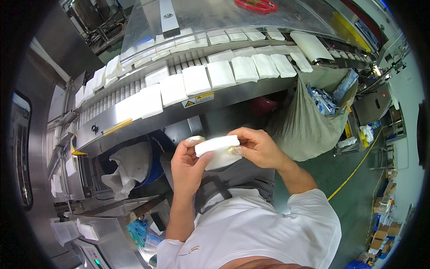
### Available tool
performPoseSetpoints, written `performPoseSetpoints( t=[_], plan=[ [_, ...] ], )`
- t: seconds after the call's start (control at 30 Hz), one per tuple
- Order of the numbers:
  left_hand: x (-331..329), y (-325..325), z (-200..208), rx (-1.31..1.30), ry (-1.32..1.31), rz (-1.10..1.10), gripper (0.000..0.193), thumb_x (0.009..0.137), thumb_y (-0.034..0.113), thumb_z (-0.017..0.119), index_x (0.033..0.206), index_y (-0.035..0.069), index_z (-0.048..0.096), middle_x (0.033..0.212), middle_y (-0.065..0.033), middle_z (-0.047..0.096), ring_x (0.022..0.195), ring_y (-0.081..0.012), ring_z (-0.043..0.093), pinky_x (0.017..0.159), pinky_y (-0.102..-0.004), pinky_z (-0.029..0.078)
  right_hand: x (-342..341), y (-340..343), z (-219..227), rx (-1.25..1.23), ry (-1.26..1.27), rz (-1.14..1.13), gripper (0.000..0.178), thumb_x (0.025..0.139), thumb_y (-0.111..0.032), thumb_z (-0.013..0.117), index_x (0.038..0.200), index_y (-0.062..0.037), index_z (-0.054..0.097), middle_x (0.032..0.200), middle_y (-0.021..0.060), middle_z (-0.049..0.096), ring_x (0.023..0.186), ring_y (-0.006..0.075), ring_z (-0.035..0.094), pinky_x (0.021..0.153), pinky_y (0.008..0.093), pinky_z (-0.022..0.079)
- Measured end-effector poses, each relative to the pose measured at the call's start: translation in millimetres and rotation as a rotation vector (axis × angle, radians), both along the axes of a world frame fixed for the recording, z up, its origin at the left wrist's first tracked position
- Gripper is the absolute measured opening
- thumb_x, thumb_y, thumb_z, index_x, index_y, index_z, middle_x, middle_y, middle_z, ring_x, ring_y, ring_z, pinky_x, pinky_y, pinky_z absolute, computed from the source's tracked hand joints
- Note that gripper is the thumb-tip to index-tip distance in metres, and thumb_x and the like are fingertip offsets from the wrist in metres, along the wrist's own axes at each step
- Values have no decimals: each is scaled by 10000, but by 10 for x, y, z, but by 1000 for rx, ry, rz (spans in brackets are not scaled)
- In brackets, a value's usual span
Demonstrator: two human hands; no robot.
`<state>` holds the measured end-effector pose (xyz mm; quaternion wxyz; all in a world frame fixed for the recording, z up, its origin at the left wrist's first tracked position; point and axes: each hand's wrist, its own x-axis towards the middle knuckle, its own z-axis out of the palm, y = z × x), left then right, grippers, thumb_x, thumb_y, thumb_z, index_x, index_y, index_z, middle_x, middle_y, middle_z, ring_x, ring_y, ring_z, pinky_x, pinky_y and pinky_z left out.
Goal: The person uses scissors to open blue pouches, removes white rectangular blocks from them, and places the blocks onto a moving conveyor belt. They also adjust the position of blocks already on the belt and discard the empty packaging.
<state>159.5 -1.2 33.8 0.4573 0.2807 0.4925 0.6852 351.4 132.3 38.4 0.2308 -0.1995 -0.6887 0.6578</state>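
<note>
**Steel conveyor (105, 101) lined with white pads (221, 74), one folded pad (219, 158) held clear of its near edge**

Bright rollers show between two rows of pads on the conveyor, which curves across the view from its lower left end to the far right. Along the near edge the pads lie flat, overlapping toward the left and more spaced toward the right; a second row runs nearer the far edge. A warning label (198, 100) sits midway on the near side panel, and a yellow strip (118, 126) lies toward that edge's left corner.

Below the middle of the near edge, over the person's lap, both hands hold the folded pad between them. The left hand (186, 163) pinches its left end, thumb on the near face; the right hand (256, 145) grips the right end, thumb likewise in front. Its upper part forms a thick band (folded or rolled, one cannot tell), with a flatter portion below.

Beside the near edge's right part hangs a grey-green cloth sack (300, 123) containing blue-and-white wrapping (323, 102). Beneath the left part, pale cloth (130, 166) spills over a dark blue bin (156, 165).
</note>
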Motion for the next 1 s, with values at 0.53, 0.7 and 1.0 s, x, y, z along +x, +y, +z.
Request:
performPoseSetpoints(
  t=[0.53, 0.7, 1.0],
  plan=[
    [-109, -115, -129, -54, 197, 133, 358, 874, -74, 759, 1208, -42, 636, 1059, -97, 742, 944, -126, 701, 826, -258, 563, -272, -76, -221, -254, 25, 74, 362, 942, 16, 683, 1287, 36, 576, 1195, 112, 682, 1109, 155, 644, 985, 332, 531],
    [-217, -177, -127, -106, 270, 137, 341, 880, -45, 769, 1197, -30, 644, 1054, -82, 743, 949, -128, 702, 831, -259, 562, -395, -145, -99, -207, -35, -8, 309, 933, 35, 678, 1236, 42, 621, 1122, 90, 707, 1048, 140, 662, 935, 318, 547],
    [-370, -340, -109, -51, 179, 140, 539, 865, 21, 818, 1316, -15, 525, 1211, -141, 695, 1091, -180, 680, 926, -307, 559, -716, -428, -451, -384, 131, -97, 343, 954, -32, 724, 1268, 54, 618, 1161, 98, 698, 1061, 157, 672, 946, 303, 550]
  ],
)
